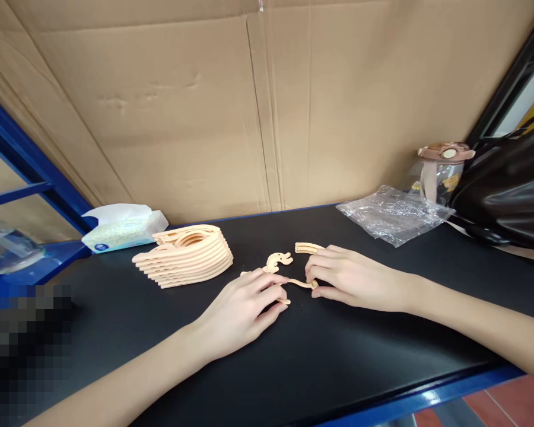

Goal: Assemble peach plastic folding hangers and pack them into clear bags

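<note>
Left hand (244, 305) and right hand (345, 276) each pinch one end of a thin peach plastic strip (299, 283), flat on the black bench (338, 356) for support; plastic stack (184, 256) at 10 o'clock, loose pieces (279, 260) just beyond.

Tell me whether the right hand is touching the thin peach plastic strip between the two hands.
Touching. The head view shows the right hand with its fingers pinching the strip at its right end.
</note>
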`<action>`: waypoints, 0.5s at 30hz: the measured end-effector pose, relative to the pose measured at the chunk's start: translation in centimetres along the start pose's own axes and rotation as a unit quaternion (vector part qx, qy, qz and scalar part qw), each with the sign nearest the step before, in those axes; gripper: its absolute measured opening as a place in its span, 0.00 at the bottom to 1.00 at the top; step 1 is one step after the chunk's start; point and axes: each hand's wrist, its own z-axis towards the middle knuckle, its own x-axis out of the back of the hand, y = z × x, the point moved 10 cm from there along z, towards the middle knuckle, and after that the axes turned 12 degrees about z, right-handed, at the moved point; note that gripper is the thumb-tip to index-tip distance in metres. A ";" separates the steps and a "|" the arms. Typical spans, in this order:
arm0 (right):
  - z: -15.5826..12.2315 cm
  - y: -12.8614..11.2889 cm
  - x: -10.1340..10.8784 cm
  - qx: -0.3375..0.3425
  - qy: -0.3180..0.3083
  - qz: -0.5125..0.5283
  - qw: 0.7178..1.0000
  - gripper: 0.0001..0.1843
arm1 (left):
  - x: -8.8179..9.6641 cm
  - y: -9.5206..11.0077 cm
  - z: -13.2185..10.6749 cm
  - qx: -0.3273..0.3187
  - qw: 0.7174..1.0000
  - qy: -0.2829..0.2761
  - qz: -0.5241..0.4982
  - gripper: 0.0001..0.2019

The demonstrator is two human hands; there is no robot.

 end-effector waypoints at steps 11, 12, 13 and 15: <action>-0.1 -0.7 0.6 0.009 0.027 0.054 0.998 0.12 | 0.0 -0.9 -0.2 0.025 0.999 0.013 -0.016 0.04; -0.2 -0.8 0.6 0.012 0.030 0.062 0.998 0.12 | -0.1 -1.1 -0.2 0.034 0.999 0.009 -0.019 0.04; -0.2 -0.8 0.7 0.014 0.032 0.067 0.997 0.12 | -0.2 -1.3 -0.2 0.043 0.999 0.004 -0.023 0.04; -0.2 -1.0 0.6 0.020 0.035 0.076 0.996 0.13 | -0.3 -1.5 -0.2 0.052 0.998 -0.008 -0.033 0.05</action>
